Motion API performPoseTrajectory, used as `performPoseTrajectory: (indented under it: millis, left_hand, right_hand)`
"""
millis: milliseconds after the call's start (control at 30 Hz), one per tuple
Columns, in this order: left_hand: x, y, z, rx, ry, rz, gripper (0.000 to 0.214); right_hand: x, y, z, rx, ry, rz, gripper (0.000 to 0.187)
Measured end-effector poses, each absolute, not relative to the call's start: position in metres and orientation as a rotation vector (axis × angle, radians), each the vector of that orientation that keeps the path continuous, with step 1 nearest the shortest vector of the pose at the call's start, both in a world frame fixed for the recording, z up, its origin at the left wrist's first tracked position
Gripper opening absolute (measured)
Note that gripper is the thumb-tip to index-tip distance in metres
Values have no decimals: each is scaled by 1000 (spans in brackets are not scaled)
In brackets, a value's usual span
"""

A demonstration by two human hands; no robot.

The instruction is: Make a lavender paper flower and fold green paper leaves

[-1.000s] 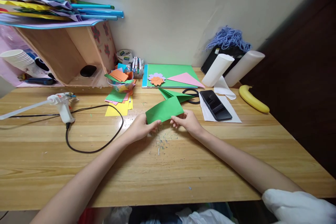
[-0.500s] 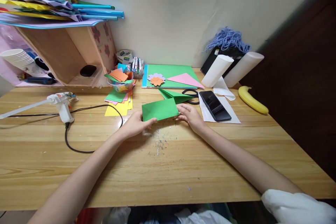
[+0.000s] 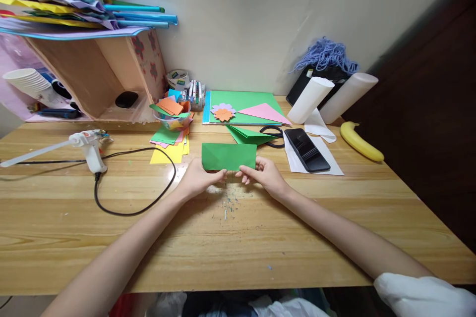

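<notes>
Between my two hands a rectangular piece of green paper [image 3: 228, 155] is held just above the table, its long sides running left to right. My left hand [image 3: 201, 177] grips the lower left corner, thumb along the bottom edge. At the lower right corner my right hand [image 3: 265, 174] pinches the paper with its thumb in front; the fingers behind are partly hidden. Right behind it lies a folded green paper [image 3: 249, 135], partly covering black-handled scissors [image 3: 275, 136]. Small dark scraps [image 3: 228, 203] are scattered on the table below my hands.
A glue gun [image 3: 89, 151] with a looping black cord lies left. Paper pieces [image 3: 167, 152] and a small tub [image 3: 173, 118] stand behind my left hand. To the right are a phone [image 3: 307, 150] on white paper and a banana [image 3: 360, 142]. Paper flowers [image 3: 223, 113] lie at the back.
The green paper has turned from a slant to nearly level. My right hand has moved from its right edge to the lower right corner, thumb now in front.
</notes>
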State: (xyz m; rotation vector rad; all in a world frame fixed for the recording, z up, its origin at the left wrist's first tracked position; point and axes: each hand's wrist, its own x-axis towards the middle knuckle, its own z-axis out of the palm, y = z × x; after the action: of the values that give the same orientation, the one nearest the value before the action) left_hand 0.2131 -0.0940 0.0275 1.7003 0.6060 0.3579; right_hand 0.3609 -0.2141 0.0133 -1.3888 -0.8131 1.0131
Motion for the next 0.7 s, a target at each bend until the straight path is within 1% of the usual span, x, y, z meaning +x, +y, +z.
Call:
performPoseTrajectory:
  millis: [100,200,300,467,633,700]
  left_hand:
    - [211,-89,25,1854,639,403,18]
    - [210,-82,21,1883,719,405,21]
    - [209,-73,19,1824,726,392,20]
    - [207,-60,20,1670,818,469,18]
    - [206,-50,20,1537,925,584,25]
    - [208,-48,21,1491,902,600,30]
  right_hand:
    - [359,-214,15,-1433,-833,1010,27]
    - [360,-214,15,-1457,-845,998,28]
    - [365,-212,13,-1450,-829,992,28]
    - [374,-210,9,-1451,-784,981,27]
    - [379,-211,7,-1450,-752,928,27]
    - [380,-211,6,-1451,-764,939,28]
